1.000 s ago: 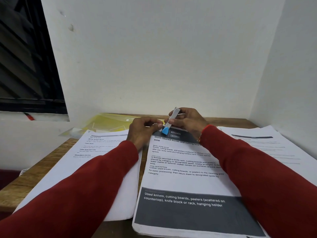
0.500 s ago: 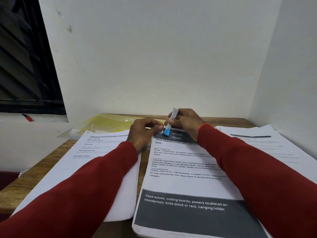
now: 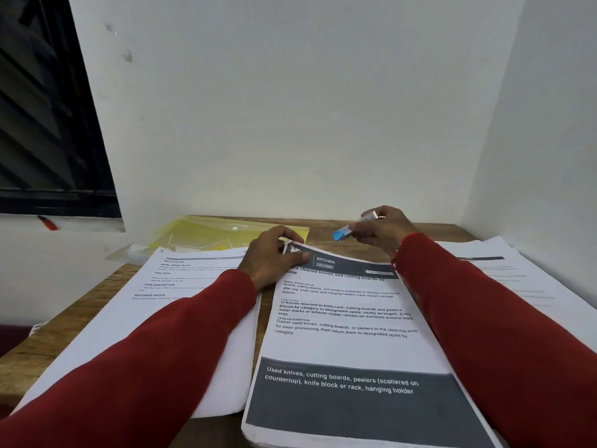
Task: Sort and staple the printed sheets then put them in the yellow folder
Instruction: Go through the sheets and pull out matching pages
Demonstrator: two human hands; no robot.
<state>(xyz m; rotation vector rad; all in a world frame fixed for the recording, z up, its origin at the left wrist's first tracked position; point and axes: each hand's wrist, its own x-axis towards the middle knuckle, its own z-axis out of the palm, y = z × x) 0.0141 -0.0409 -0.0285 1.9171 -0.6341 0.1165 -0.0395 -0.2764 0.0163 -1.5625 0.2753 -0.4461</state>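
Now R hand [image 3: 384,229] grips stapler [image 3: 353,227], L hand [image 3: 274,253] pinches sheets [image 3: 342,321]

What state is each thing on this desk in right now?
Stapler: held in the right hand, lifted clear of the paper.
Kitchen sheets: stacked, top left corner pinned and slightly curled under the left hand.
Left stack of sheets: lying flat, under the left sleeve.
Right stack of sheets: lying flat.
Yellow folder: lying flat against the wall, snap apparently closed.

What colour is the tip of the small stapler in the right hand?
Bright blue, on a silvery stapler; the head view shows it.
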